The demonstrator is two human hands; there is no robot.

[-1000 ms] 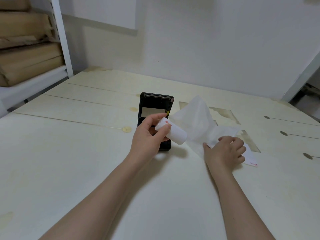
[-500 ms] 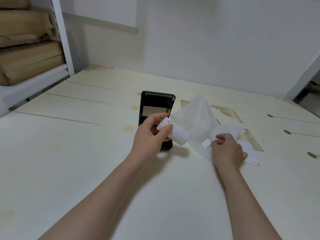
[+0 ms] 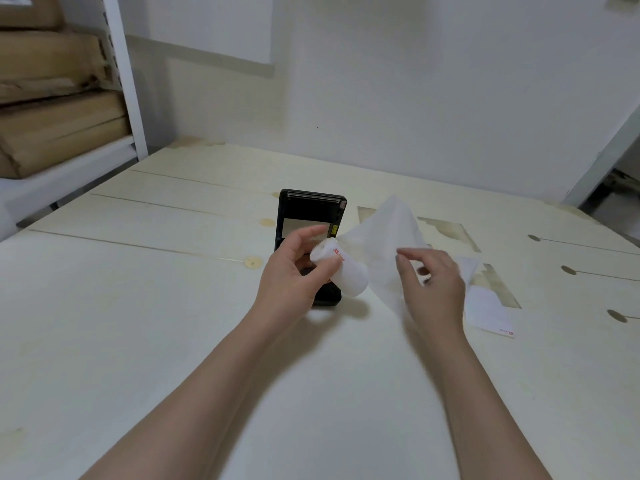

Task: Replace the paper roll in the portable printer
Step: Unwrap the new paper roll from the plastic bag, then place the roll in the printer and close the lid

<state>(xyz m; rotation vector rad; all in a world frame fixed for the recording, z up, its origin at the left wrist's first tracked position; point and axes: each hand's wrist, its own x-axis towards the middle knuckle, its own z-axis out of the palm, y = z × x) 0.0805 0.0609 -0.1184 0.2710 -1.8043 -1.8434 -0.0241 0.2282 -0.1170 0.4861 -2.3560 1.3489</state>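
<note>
- The portable printer (image 3: pixel 309 223) is laid flat on the desk (image 3: pixel 138 306), at about 11 o'clock from the left hand. Its far end is turned up toward 12 o'clock, presumably so that the paper bay faces the person. Its near end is hidden behind the left hand, so whether the bay is open cannot be told.
- The paper roll (image 3: pixel 341 271) is held up just above the printer's near end, in the left hand (image 3: pixel 294 275), and is tilted, its far end toward 10 o'clock and its near end toward 4 o'clock. It is judged to be kept there ready for loading.
- The left hand's fingers (image 3: pixel 308 235) are curled around the roll. The thumb is pressed on its near side and the index finger is arched over its far end.
- A crumpled white wrapper (image 3: pixel 381 244) rises at 3 o'clock of the roll, apparently what the roll was unpacked from.
- The right hand (image 3: pixel 433 275) is blurred and hovers over the wrapper. Its fingers (image 3: pixel 407 252) are loosely spread and point toward 9 o'clock, at the roll. Nothing is seen gripped in them.
- A flat slip with red print (image 3: pixel 491 313) lies on the desk at 4 o'clock of the right hand, seemingly set aside.
</note>
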